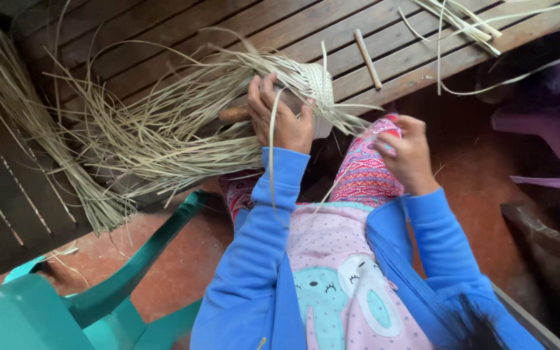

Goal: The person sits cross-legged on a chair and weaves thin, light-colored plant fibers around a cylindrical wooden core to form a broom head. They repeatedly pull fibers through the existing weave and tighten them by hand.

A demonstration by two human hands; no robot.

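Item: I see L hand (279, 116) gripping weave (315, 87) w/ loose straw (157, 129); R hand (408, 152) curled, pinching strand (384, 110), over lap.

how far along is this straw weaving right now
Done: a small tight woven patch on the form. In hand: the left hand presses the weave, the right hand pinches a strand. Left: most of the loose straw strands fan out unwoven.

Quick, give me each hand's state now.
Left hand: closed on the woven straw piece.
Right hand: fingers curled, pinching a thin straw strand, hard to confirm.
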